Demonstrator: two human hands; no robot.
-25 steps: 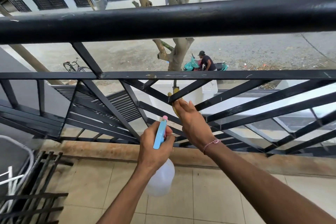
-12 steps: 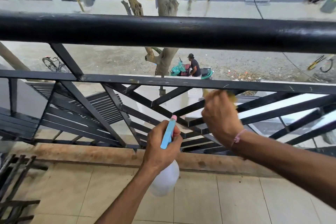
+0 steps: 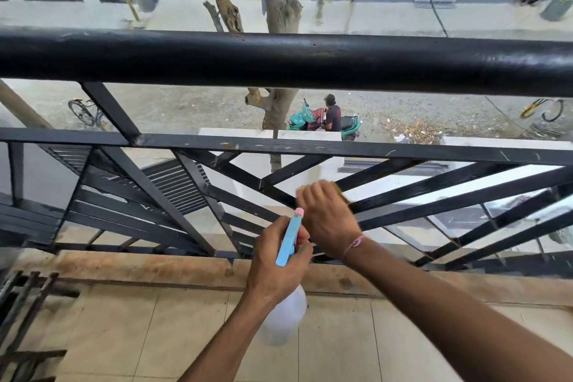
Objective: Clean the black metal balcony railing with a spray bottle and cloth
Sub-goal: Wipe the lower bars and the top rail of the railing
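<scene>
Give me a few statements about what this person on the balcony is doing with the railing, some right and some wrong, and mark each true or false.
1. The left hand grips a spray bottle with a blue trigger. True.
2. The right hand rests on the thick top rail. False: it is lower down, at the slanted bars of the railing.
3. A bit of yellow cloth shows beyond the right hand. True.
4. The spray bottle stands on the tiled floor. False: it is held in the air above the tiles.
5. A thin bracelet circles the right wrist. True.
</scene>
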